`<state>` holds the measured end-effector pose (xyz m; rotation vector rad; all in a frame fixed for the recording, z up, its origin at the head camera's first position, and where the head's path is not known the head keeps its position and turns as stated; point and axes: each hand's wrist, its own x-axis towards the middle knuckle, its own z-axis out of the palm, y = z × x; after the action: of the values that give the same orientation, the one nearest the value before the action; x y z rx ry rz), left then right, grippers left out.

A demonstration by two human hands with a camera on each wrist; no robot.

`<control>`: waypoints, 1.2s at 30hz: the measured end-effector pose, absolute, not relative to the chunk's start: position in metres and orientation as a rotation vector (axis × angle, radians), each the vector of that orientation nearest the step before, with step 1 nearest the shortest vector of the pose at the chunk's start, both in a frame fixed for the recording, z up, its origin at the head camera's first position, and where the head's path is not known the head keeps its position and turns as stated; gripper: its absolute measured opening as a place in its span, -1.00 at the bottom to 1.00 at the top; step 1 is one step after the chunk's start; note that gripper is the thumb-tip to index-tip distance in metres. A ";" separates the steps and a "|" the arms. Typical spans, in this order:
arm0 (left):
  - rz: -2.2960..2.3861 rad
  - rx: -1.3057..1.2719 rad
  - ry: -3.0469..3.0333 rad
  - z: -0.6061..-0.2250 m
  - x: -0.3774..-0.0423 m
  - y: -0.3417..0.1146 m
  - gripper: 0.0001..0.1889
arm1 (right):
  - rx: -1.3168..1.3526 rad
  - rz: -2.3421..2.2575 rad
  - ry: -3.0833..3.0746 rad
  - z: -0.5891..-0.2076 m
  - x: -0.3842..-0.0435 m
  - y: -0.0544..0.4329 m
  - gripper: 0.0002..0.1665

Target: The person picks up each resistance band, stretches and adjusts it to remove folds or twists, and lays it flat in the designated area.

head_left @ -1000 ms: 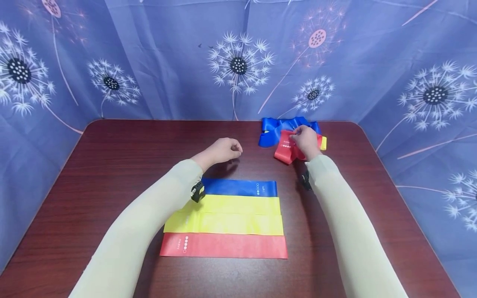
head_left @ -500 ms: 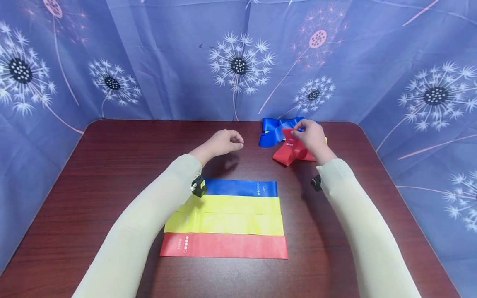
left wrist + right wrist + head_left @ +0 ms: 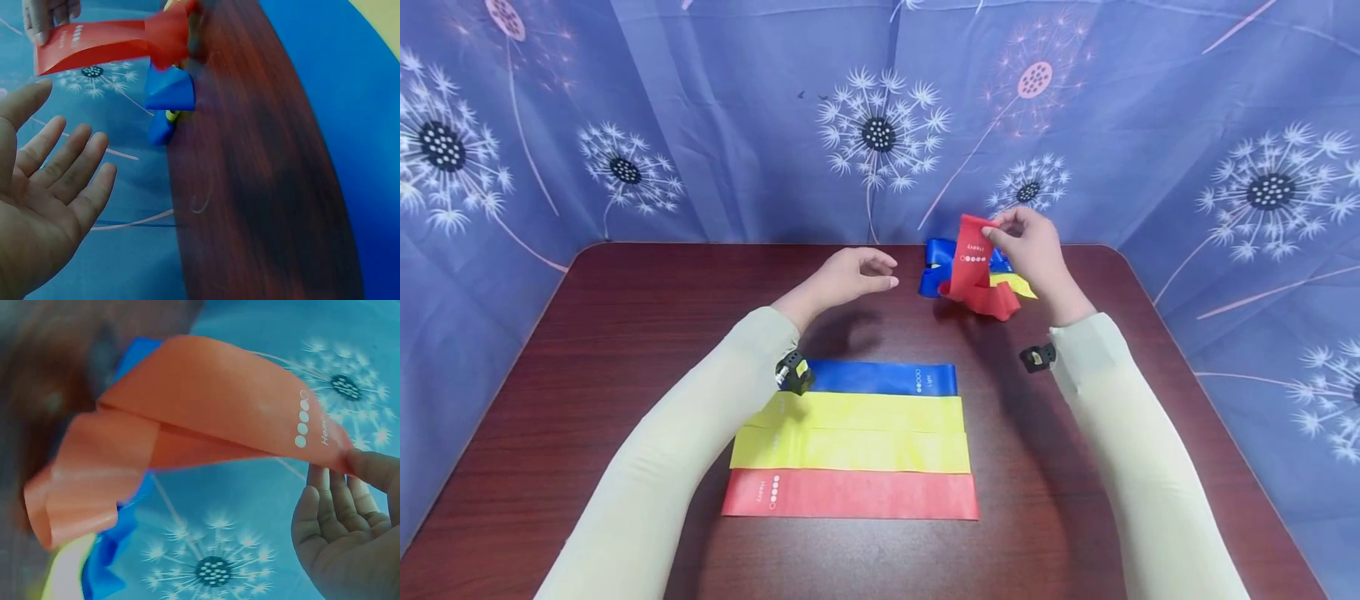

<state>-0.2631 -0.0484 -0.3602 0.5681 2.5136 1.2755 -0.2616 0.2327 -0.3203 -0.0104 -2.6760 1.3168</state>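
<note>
Between thumb and fingers, my right hand (image 3: 1030,250) pinches one end of a red resistance band (image 3: 972,258) marked "Heavy". In the right wrist view this band (image 3: 212,400) hangs in a loop, its far part folded over. Behind and below it, a crumpled blue resistance band (image 3: 934,271) and a yellow band (image 3: 1017,285) lie at the table's back edge. My left hand (image 3: 850,275) hovers to the left, holding nothing; its fingers are spread and relaxed in the left wrist view, apart from the red band (image 3: 106,44).
Flat bands lie side by side on the wooden table (image 3: 625,333): a blue one (image 3: 880,377), overlapping yellow ones (image 3: 865,433) and a red one (image 3: 865,494) nearest me. A blue dandelion-print curtain (image 3: 737,125) stands right behind the table.
My right hand has lifted the red band's end up off the pile, and the yellow band shows more. My left hand has shifted slightly up and to the right, its fingers opening.
</note>
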 end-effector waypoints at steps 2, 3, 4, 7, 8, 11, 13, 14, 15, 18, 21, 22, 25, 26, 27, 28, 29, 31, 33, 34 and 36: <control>1.281 0.572 2.517 -0.356 -0.263 -0.049 -0.55 | -0.016 1.432 -2.601 -0.312 -0.263 0.231 -0.83; 1.282 0.573 2.518 -0.354 -0.263 -0.049 -0.54 | -0.022 1.486 -2.562 -0.308 -0.263 0.230 -0.85; 1.281 0.573 2.520 -0.353 -0.262 -0.050 -0.53 | -0.031 1.537 -2.524 -0.303 -0.264 0.230 -0.88; 1.282 0.567 2.520 -0.350 -0.262 -0.050 -0.52 | -0.068 1.654 -2.404 -0.290 -0.266 0.228 -0.90; 1.280 0.567 2.521 -0.349 -0.262 -0.051 -0.52 | -0.079 1.678 -2.369 -0.286 -0.267 0.227 -0.90; 1.281 0.564 2.522 -0.350 -0.262 -0.051 -0.51 | -0.112 1.770 -2.264 -0.275 -0.268 0.226 -0.89; 1.286 0.565 2.520 -0.351 -0.261 -0.050 -0.50 | -0.116 1.854 -2.189 -0.268 -0.268 0.224 -0.88; 1.286 0.566 2.520 -0.352 -0.261 -0.050 -0.50 | -0.120 1.878 -2.166 -0.265 -0.268 0.224 -0.87; 1.288 0.568 2.519 -0.353 -0.261 -0.049 -0.49 | -0.120 1.909 -2.139 -0.263 -0.267 0.223 -0.86; 1.302 0.573 2.510 -0.354 -0.260 -0.047 -0.47 | -0.101 1.969 -2.102 -0.257 -0.265 0.221 -0.83; 1.325 0.575 2.496 -0.354 -0.259 -0.045 -0.45 | -0.065 1.993 -2.110 -0.253 -0.262 0.218 -0.81; 1.334 0.573 2.489 -0.354 -0.259 -0.044 -0.44 | -0.044 2.004 -2.110 -0.252 -0.260 0.217 -0.82; 1.356 0.587 2.474 -0.353 -0.258 -0.042 -0.41 | 0.050 2.050 -2.084 -0.250 -0.256 0.213 -0.85; 1.365 0.589 2.466 -0.352 -0.258 -0.042 -0.39 | 0.086 2.067 -2.072 -0.250 -0.255 0.211 -0.87; 1.369 0.592 2.459 -0.352 -0.258 -0.041 -0.38 | 0.121 2.084 -2.061 -0.249 -0.254 0.209 -0.88; 1.378 0.600 2.451 -0.353 -0.258 -0.040 -0.36 | 0.152 2.111 -2.041 -0.249 -0.253 0.206 -0.90; 1.385 0.606 2.445 -0.354 -0.258 -0.039 -0.35 | 0.174 2.134 -2.026 -0.248 -0.252 0.203 -0.90; 1.409 0.619 2.424 -0.357 -0.257 -0.038 -0.38 | 0.203 2.172 -2.006 -0.247 -0.251 0.198 -0.90; 1.435 0.622 2.398 -0.362 -0.255 -0.036 -0.44 | 0.216 2.210 -1.994 -0.246 -0.251 0.193 -0.89; 1.453 0.618 2.378 -0.364 -0.253 -0.035 -0.49 | 0.219 2.226 -1.990 -0.246 -0.250 0.190 -0.88; 1.482 0.604 2.321 -0.370 -0.250 -0.034 -0.58 | 0.223 2.234 -2.002 -0.245 -0.250 0.185 -0.88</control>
<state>-0.2499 -0.0342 -0.3697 0.6037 2.3212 1.4820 -0.2502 0.1853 -0.2450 0.2228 -2.0019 2.2344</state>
